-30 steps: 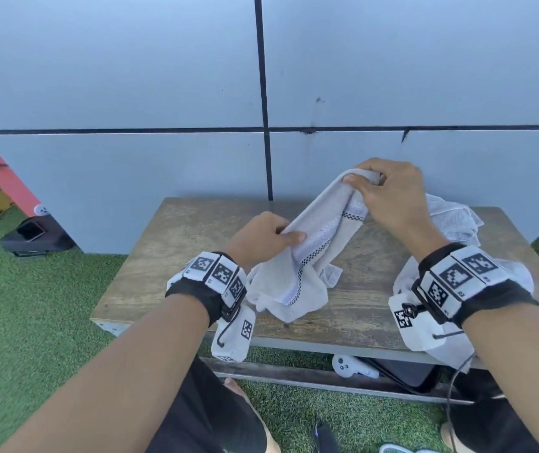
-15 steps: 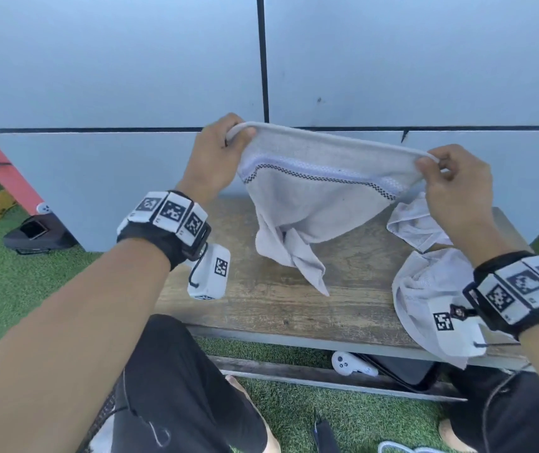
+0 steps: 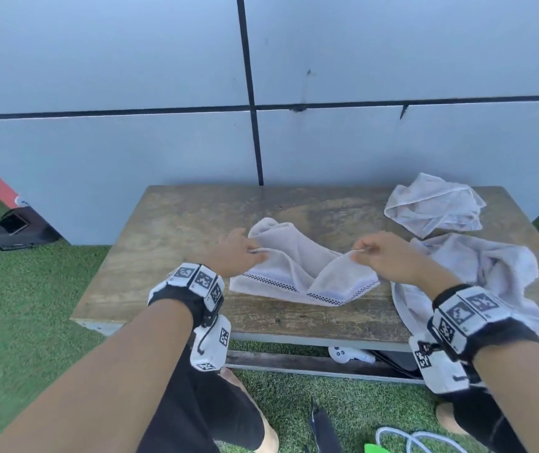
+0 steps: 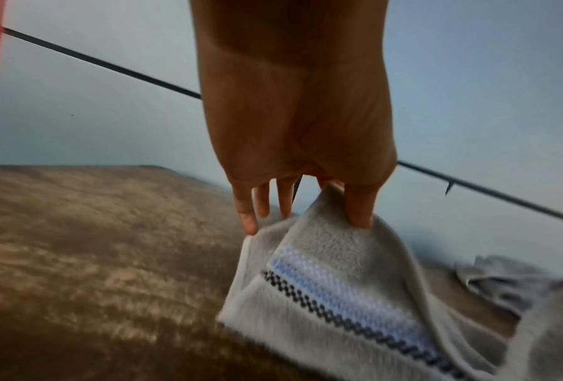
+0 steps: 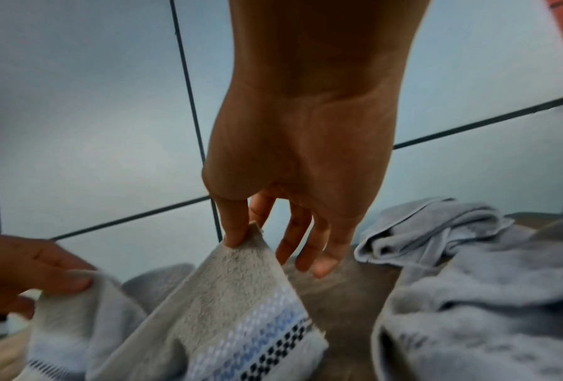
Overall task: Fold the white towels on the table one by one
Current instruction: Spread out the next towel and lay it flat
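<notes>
— White terry with a checked black-and-blue border: that is the towel (image 3: pixel 297 273) you have between your hands, lying on the wooden table (image 3: pixel 170 256) near its front edge, sagging in a V at the middle.

— And my left hand (image 3: pixel 232 253)?

— It pinches the towel's left corner, thumb (image 4: pixel 359 208) on top of the cloth and the other fingers (image 4: pixel 249 214) reaching down straight behind it, the corner lifted a little off the wood.

— The right hand (image 3: pixel 389 256)?

— Your thumb and forefinger pinch the right corner, raised to a peak; in the right wrist view the remaining fingers (image 5: pixel 315 247) hang loosely spread and touch nothing that I can make out.

— What else lies on the table?

— Two more white towels, both crumpled. One small towel (image 3: pixel 434 204) sits at the far right corner by the grey wall (image 3: pixel 131 93). A larger towel (image 3: pixel 490 273) is heaped just beside your right wrist and droops over the front edge.
</notes>
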